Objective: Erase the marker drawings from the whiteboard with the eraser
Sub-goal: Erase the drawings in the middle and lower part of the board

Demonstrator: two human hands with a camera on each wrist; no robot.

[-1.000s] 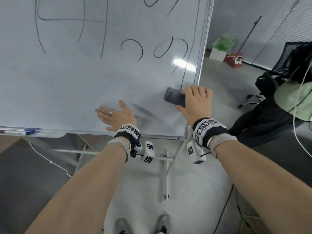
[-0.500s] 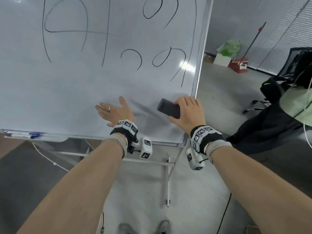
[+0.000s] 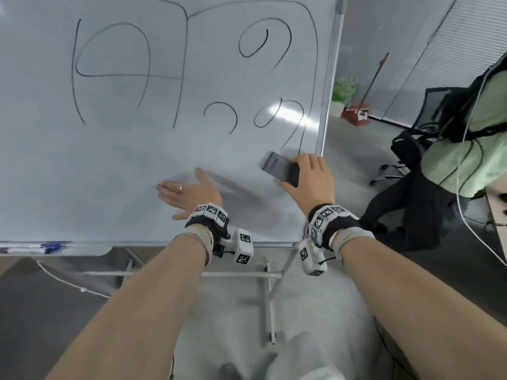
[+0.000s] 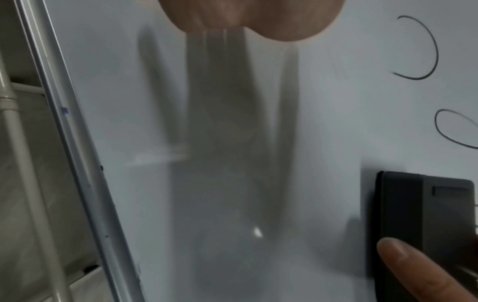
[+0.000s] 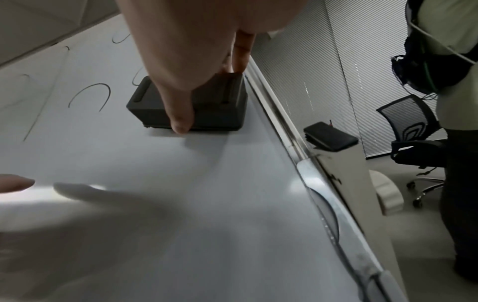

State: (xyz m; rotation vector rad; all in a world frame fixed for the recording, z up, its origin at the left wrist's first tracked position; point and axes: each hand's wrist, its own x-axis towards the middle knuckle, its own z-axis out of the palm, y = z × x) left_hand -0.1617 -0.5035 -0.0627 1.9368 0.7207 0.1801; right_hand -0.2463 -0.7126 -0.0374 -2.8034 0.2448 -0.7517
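The whiteboard carries black marker drawings across its upper half and loops at the right. My right hand grips a dark grey eraser pressed flat against the board near its right edge, just under the lowest strokes. In the right wrist view the thumb and fingers clamp the eraser. My left hand lies flat on the lower board with its fingers spread. The eraser shows at the right of the left wrist view.
Markers lie in the tray along the board's bottom edge. The board stand's legs cross the floor below. A black office chair draped with green clothing stands to the right. A red dustpan sits beyond.
The right hand slid the eraser left and down, then back right and up near the board's edge. The long stroke's lower end is wiped. The left hand stayed pressed in place.
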